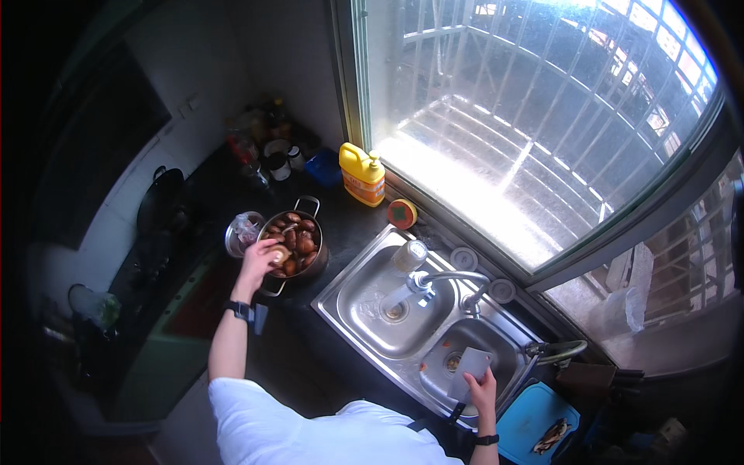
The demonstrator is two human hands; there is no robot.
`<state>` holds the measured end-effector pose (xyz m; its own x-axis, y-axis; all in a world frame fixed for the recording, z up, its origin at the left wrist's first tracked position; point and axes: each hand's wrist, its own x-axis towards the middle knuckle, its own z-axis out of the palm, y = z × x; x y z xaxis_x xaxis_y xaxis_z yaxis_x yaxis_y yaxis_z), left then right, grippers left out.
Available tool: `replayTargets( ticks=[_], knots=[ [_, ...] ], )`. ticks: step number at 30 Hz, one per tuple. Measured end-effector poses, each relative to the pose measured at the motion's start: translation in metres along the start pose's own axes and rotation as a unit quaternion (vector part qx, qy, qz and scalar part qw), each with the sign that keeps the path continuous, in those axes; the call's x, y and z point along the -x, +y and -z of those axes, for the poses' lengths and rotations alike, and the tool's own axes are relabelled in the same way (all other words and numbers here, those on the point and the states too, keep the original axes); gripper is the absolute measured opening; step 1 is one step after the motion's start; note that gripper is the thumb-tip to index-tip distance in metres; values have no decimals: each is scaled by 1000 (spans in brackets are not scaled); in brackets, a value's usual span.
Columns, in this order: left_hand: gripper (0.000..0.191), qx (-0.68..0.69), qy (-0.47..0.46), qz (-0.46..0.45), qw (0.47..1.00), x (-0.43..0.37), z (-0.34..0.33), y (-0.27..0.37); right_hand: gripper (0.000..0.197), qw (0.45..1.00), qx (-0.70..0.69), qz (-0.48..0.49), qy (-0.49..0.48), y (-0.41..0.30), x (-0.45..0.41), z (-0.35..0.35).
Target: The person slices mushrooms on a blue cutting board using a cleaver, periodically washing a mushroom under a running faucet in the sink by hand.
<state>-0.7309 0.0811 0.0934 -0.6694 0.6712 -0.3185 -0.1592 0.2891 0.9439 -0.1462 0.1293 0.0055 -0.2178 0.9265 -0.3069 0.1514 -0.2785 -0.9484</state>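
Note:
My left hand [257, 264] reaches over the near left side of a two-handled metal pot [321, 266]. Its fingers hold a mushroom [280, 254] with a pale underside, above the brown-capped mushrooms [302, 238] that fill the pot. My right hand [482, 388] grips a cleaver [472, 365] by its broad metal blade, over the sink's right basin [433, 351]. The cleaver's black handle [457, 412] hangs towards me. Beside the sink, on the right, sliced mushrooms [551, 436] lie on a blue cutting board [520, 415].
Left of the pot, a metal bowl [233, 245] holds a plastic bag. A yellow jug [362, 177] and a round scrubber [401, 214] stand behind the sink. The faucet [456, 276] arches over the left basin, near an upturned clear jar [410, 256]. Dark cookware [160, 197] is far left.

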Motion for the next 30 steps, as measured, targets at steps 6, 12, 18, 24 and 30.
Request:
replayTargets(
  ticks=[6,12,18,24,30],
  knots=[
    [30,267,-236,76,931,48,-112,-40,39,999,-18,-12,40,1,32,21],
    [28,348,-291,182,872,37,-219,-105,32,998,2,-8,68,-15,54,32],
    [19,301,-341,187,871,29,-261,-116,31,992,-14,17,124,-1,77,48],
    [14,201,-283,210,914,43,-272,-104,30,991,1,-20,131,16,88,50],
    [11,212,-374,225,875,18,-257,-125,30,992,0,-39,118,11,81,39]
  ],
)
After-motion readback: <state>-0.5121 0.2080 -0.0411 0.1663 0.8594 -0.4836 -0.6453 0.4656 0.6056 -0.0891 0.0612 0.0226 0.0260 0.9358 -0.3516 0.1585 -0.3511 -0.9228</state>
